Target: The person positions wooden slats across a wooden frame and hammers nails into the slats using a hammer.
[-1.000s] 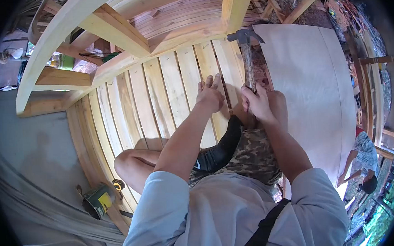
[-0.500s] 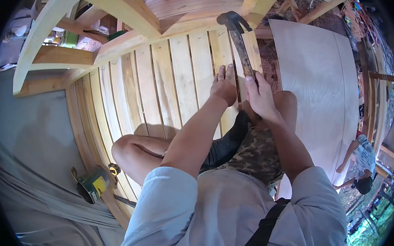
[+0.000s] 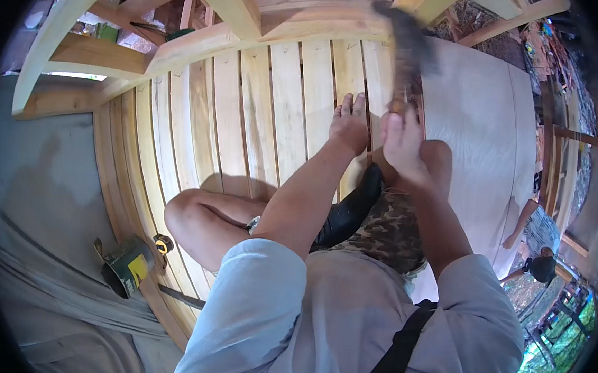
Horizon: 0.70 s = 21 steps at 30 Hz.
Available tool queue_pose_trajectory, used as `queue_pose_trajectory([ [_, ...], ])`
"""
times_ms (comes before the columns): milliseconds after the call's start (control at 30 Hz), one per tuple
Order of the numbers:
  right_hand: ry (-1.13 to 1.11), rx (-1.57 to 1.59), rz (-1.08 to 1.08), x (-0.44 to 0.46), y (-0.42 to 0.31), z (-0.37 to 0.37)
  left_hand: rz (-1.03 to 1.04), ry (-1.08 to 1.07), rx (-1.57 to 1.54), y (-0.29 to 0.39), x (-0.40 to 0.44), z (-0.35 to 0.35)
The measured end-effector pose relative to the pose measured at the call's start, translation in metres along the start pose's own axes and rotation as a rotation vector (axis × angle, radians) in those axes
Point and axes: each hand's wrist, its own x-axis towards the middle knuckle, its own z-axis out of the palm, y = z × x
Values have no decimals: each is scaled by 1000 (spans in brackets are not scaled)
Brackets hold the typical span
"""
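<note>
Blurred by motion, a claw hammer is raised above the boards at the right end of a row of wooden slats. My right hand is wrapped around its handle. Flat on a slat just to the left rests my left hand, fingers stretched out and holding nothing. Narrow gaps run between the slats. I cannot make out any nail near either hand.
A plywood sheet lies to my right, with another person beyond it. At lower left are a green tin, a tape measure and a dark flat bar. A wooden rail borders the slats' far end.
The hammer has moved to the right and become blurred, with my right hand still around it. My left hand stays on the slats. The whole view has shifted slightly.
</note>
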Motion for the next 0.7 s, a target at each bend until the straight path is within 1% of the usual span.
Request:
queue_pose_trajectory([
  [33,11,-2,-15,4,25,1,-2,-134,78,2,-3,-12],
  [67,-104,-183,129,11,52,3,-2,-118,83,2,-4,-15],
  [100,-223,-363,281,18,46,6,18,-123,85,2,-6,-13],
  [133,-228,-320,291,16,38,1,34,-126,88,-1,-5,-13],
  [167,-234,-323,274,16,31,2,22,-112,84,-6,-1,-14],
  [233,-111,-137,259,0,18,5,17,-22,-44,-4,-1,0],
  [267,5,-63,46,-4,13,10,23,53,-83,-5,2,11],
  [300,-1,-66,50,-8,15,10,22,49,-90,-5,0,11],
  [367,-44,-90,143,-6,22,11,17,-20,10,-4,-2,2],
  [400,-38,-341,100,2,49,14,22,-6,18,-5,-1,3],
  [433,-27,-344,85,9,45,10,22,17,-22,-7,2,8],
  [467,-126,-341,242,14,42,8,20,36,-66,-7,4,14],
  [500,-224,-335,392,22,42,7,17,52,-62,-7,2,5],
  [567,-127,-229,332,10,44,14,29,-85,0,-7,-4,-4],
  [600,-66,-152,253,4,40,14,20,-49,-39,-6,-6,-3],
  [700,20,-98,135,5,43,16,32,-92,-23,-7,-10,-10],
])
